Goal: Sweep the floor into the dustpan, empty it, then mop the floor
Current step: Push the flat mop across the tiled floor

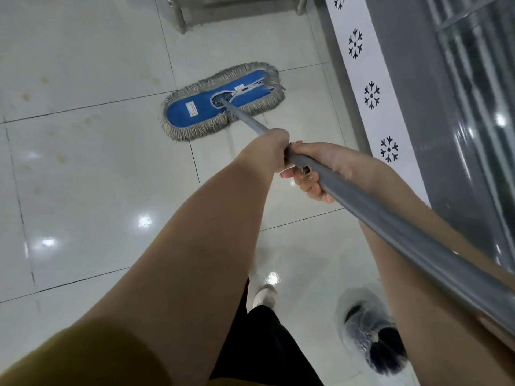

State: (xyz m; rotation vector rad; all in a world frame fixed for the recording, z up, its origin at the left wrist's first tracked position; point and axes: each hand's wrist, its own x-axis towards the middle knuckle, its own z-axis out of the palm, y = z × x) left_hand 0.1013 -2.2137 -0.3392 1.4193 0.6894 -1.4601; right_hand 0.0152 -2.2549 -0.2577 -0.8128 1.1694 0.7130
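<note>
A flat dust mop head point(195, 110), blue on top with a grey fringe, lies on the glossy white tiled floor point(83, 176) ahead of me. Its grey metal handle point(390, 227) runs back towards me at the lower right. My left hand point(271, 150) grips the handle further down, with the fingers curled round it. Just behind it, my right hand point(315, 174) holds the same handle from underneath, fingers wrapped around. Faint yellowish stains mark the tiles at the left.
A grey wall with a white snowflake-patterned strip point(370, 96) and a glass panel point(473, 107) runs along the right. Metal furniture legs point(181, 18) stand at the top. My feet, one in a plastic shoe cover point(370, 327), are on the floor below.
</note>
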